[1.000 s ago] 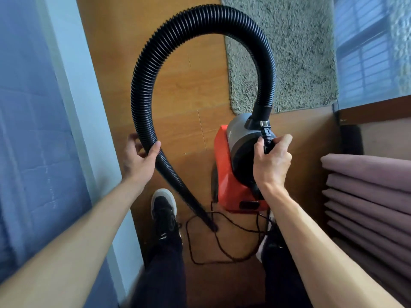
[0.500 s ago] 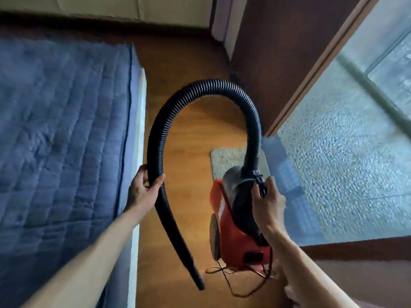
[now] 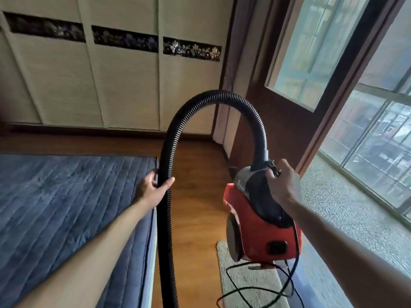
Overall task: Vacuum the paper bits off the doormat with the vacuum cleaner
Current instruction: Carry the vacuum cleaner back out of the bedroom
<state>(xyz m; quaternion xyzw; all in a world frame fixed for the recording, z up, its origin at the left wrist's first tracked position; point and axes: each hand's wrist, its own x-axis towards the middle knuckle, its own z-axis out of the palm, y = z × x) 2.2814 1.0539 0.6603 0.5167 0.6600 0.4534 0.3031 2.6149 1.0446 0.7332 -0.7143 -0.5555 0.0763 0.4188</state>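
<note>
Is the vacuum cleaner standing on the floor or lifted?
Lifted: the right hand grips the vacuum cleaner by its handle, and its cord dangles below.

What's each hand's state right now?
Left hand: closed, holding the black hose.
Right hand: closed, holding the red vacuum cleaner from the top.

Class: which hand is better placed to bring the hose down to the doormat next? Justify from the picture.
Probably left. The left hand grips the black hose partway along, so it can steer it. The right hand is busy holding the red vacuum cleaner up by its top, above the doormat.
</note>
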